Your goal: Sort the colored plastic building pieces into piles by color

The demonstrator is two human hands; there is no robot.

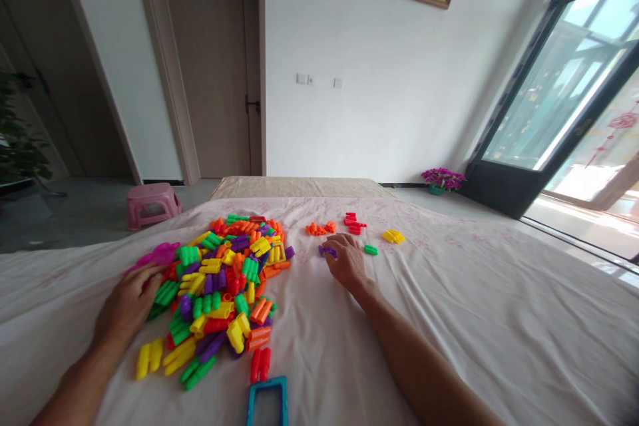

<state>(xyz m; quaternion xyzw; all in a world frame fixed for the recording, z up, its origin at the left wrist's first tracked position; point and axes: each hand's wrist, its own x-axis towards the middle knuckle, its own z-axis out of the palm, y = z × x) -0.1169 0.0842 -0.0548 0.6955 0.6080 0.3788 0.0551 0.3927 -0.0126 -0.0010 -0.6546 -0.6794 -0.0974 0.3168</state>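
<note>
A big pile of plastic pieces (pixel 214 283) in green, yellow, orange, red and purple lies on the pale cloth. At its left edge is my left hand (pixel 130 293), beside green pieces and a magenta piece (pixel 162 255); what its fingers hold, if anything, is hidden. My right hand (pixel 345 259) is right of the pile, its fingers bent around a purple piece (pixel 328 251). Near it lie orange pieces (pixel 320 229), red pieces (pixel 354 223), a green piece (pixel 371 249) and yellow pieces (pixel 393 236).
A blue rectangular frame (pixel 267 383) lies at the near edge, below two joined red pieces (pixel 260 365). The cloth (pixel 449 306) is wrinkled. Beyond stand a pink stool (pixel 152 205) on the left and a flower pot (pixel 436 190) on the right.
</note>
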